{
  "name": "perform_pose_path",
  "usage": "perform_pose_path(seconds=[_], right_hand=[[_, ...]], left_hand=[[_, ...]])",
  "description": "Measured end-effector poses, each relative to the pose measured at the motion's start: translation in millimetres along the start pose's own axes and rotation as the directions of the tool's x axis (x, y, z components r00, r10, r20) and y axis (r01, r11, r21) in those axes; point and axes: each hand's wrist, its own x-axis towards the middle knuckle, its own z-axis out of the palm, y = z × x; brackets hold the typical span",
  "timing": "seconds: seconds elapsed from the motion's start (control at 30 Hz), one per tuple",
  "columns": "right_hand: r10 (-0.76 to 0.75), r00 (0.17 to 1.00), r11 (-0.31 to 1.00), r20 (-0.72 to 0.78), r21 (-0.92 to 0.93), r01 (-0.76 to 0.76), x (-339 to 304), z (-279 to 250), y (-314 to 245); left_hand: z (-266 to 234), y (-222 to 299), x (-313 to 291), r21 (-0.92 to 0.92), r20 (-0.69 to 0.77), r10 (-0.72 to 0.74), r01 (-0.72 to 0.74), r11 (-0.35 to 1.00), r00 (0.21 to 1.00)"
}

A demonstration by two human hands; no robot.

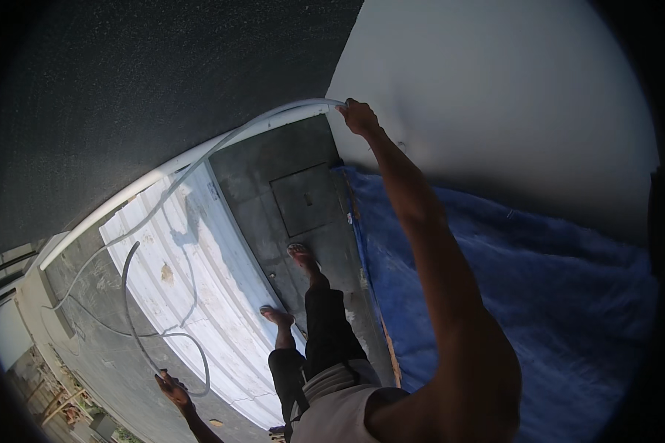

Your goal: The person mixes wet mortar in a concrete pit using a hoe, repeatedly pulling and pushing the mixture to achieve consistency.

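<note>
A long grey flexible hose (125, 292) runs in loose loops between my two hands. My right arm is stretched out far ahead, and my right hand (360, 117) is closed on the hose near the corner of the white wall. From there the hose arcs left and down past the dark wall. At lower left, my left hand (173, 390) grips another stretch of it. One free end of the hose sticks up above my left hand. The fingertips of both hands are partly hidden.
A white corrugated sheet (207, 273) lies on the dark floor by my feet. Along the base of the dark wall (148, 81) runs a white pipe (155, 176). A blue tarp (495, 273) covers the right side below a white wall (488, 96). Debris (55, 402) lies at lower left.
</note>
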Motion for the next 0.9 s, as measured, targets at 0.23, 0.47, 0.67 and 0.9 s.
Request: perform_pose_path(seconds=[0.23, 0.47, 0.67, 0.9], right_hand=[[0.023, 0.996, 0.995, -0.086, 0.095, -0.015, -38.6, 19.6, -22.0], [-0.256, 0.796, 0.958, -0.549, -0.031, 0.287, -81.8, 39.6, -15.9], [0.350, 0.906, 0.306, -0.238, 0.943, 0.129, -174.3, 95.7, 103.6], [0.268, 0.938, -0.723, 0.219, 0.690, 0.045, -139.8, 85.7, 89.8]], left_hand=[[-2.8, 29.0, -5.3, 0.002, -0.016, 0.018, -0.018, 1.000, 1.000], [-26.6, 36.9, -21.0, -0.046, -0.067, 0.062, -0.065, 0.997, 0.996], [10.8, 18.9, -35.0, -0.164, -0.074, 0.004, -0.016, 0.986, 0.997], [-7.9, 17.5, -40.0, -0.171, -0.136, -0.052, 0.029, 0.985, 0.989]])
